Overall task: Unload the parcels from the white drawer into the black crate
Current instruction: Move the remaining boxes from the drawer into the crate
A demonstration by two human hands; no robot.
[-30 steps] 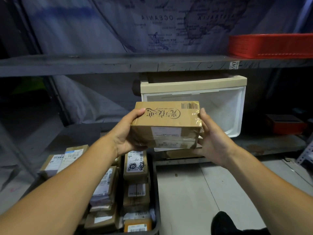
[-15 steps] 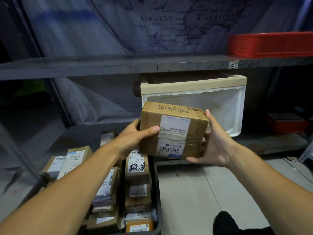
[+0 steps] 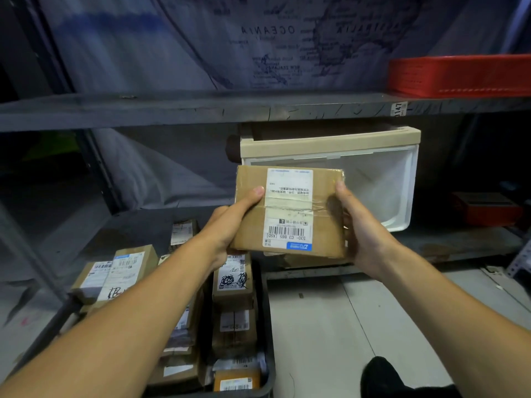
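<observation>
- Brown parcel [image 3: 290,211] held in the air by 2 hands, in front of the white drawer [image 3: 330,145], above the far end of the black crate [image 3: 265,326]; label side faces the camera, print inverted.
- Left hand [image 3: 230,228] grips the parcel's left edge: thumb curled over the top face, fingers hidden beneath.
- Right hand [image 3: 363,225] grips the right edge, thumb on top.
- Drawer sits pulled out on the lower shelf [image 3: 459,242].
- Crate on the floor holds many labelled parcels.
- Red tray [image 3: 459,76] on the upper shelf.
</observation>
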